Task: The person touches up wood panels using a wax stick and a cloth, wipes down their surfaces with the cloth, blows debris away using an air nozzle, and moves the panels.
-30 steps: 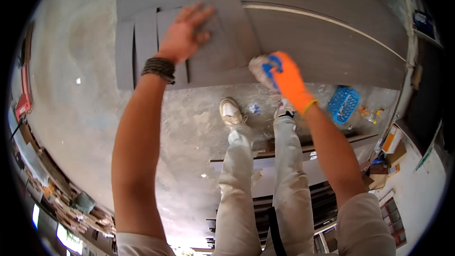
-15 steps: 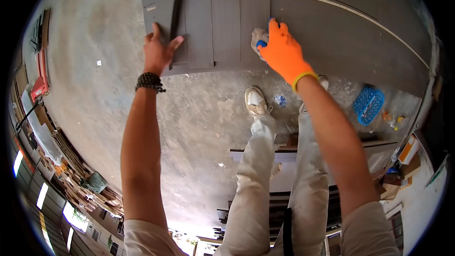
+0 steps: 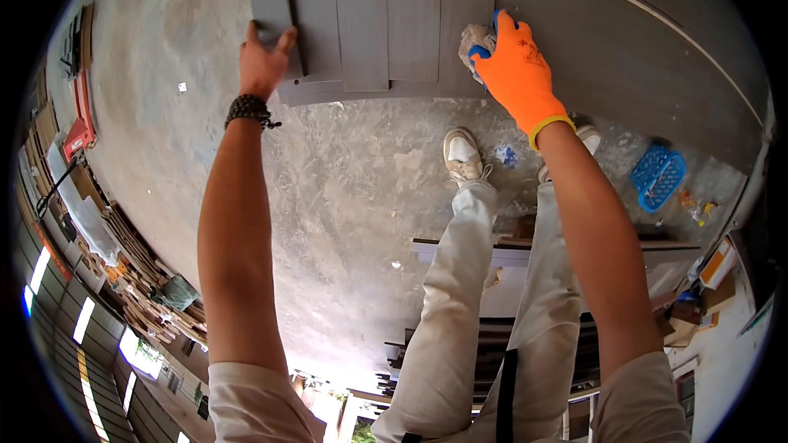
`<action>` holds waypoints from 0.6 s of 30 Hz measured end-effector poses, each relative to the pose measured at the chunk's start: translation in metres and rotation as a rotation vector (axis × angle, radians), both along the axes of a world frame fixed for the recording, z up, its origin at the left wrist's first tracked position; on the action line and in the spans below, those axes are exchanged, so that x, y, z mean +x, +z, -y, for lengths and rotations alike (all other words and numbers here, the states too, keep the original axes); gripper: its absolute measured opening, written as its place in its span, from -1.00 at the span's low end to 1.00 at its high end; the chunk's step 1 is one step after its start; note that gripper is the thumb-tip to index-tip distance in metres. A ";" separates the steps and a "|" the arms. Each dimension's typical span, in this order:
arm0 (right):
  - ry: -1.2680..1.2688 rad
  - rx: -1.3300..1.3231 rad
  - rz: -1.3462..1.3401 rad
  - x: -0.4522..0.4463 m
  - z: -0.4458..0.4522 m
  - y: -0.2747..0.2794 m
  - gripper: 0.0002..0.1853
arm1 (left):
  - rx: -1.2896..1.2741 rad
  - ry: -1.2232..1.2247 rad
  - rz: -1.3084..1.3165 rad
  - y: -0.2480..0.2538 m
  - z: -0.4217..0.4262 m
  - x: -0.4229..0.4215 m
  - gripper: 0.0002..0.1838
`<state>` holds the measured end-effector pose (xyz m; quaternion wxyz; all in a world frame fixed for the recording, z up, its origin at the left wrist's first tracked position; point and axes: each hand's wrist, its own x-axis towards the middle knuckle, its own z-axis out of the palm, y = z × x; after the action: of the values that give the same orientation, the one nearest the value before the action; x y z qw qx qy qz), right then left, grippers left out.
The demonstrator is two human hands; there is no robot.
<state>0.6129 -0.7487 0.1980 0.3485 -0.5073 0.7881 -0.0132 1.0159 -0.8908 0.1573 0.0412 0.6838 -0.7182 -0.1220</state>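
Observation:
My left hand (image 3: 264,64), bare with a dark beaded bracelet at the wrist, grips the near end of a narrow grey board (image 3: 272,0), thumb on one edge and fingers at the other. This board lies at the left end of a row of similar grey boards (image 3: 362,25), partly beyond the large grey surface under them. An orange glove with blue fingertips covers my right hand (image 3: 521,70). Its fingers are closed on a crumpled greyish rag (image 3: 474,43), pressed near the seam beside a wide grey panel (image 3: 607,57).
A blue plastic basket (image 3: 659,178) sits on the concrete floor (image 3: 353,172) at the right. My shoes (image 3: 464,156) stand just below the panel edge. Stacked wood pieces (image 3: 156,295) and a red pallet jack (image 3: 80,119) are along the left. Boards (image 3: 566,256) lie behind my legs.
The narrow board in my left hand has moved left, from tilted over the others to the row's end. My right hand still holds the rag. The whole view has shifted slightly.

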 end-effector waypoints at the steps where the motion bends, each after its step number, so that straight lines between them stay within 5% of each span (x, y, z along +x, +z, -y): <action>1: -0.003 -0.005 0.006 0.000 0.000 -0.001 -0.16 | 0.134 0.063 -0.072 0.002 0.005 0.010 0.05; 9: 0.011 -0.065 -0.015 0.001 -0.007 -0.003 -0.18 | 0.246 0.072 -0.164 0.000 -0.010 0.021 -0.10; 18: 0.046 -0.061 -0.009 -0.008 -0.016 0.005 -0.25 | 0.323 0.114 -0.105 0.014 -0.019 0.004 0.03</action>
<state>0.6047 -0.7324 0.2027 0.3296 -0.5358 0.7769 -0.0270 1.0194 -0.8722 0.1713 -0.0248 0.7139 -0.6462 -0.2686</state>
